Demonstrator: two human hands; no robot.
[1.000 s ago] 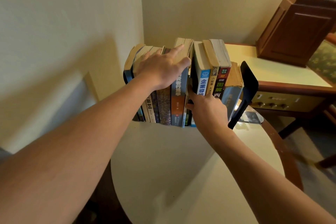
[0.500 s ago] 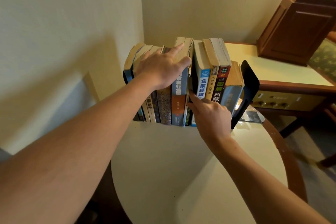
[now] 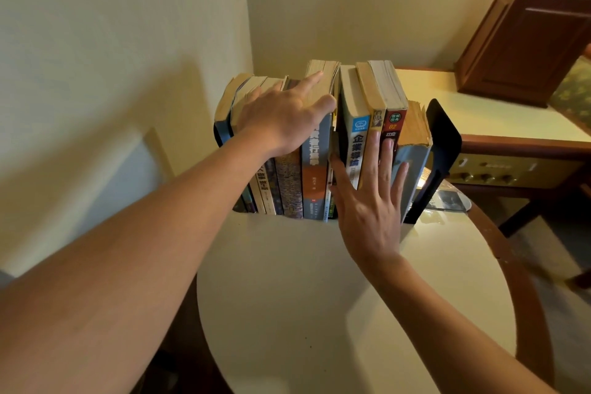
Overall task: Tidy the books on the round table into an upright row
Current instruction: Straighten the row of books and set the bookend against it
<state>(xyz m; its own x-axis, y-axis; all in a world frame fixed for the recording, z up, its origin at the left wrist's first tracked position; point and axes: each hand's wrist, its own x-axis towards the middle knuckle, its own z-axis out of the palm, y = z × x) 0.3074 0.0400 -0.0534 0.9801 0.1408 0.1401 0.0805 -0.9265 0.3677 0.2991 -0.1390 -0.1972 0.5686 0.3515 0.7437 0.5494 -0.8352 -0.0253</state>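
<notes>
Two hands are steadying an upright row of books [image 3: 315, 153] at the back of the round table [image 3: 287, 297].

The left hand [image 3: 284, 118] is lying flat across the book tops, fingers extended. The right hand [image 3: 371, 201], fingers spread, is pressing against the spines beside the black bookend [image 3: 444, 137]. Its thumb is possibly touching a thin, recessed volume.

open tabletop [image 3: 287, 297] before the book row [image 3: 315, 176], wall [image 3: 128, 73] close left, black bookend [image 3: 443, 137] right

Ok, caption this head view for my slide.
Left hand rests atop the upright books; open right hand presses their spines.
</notes>
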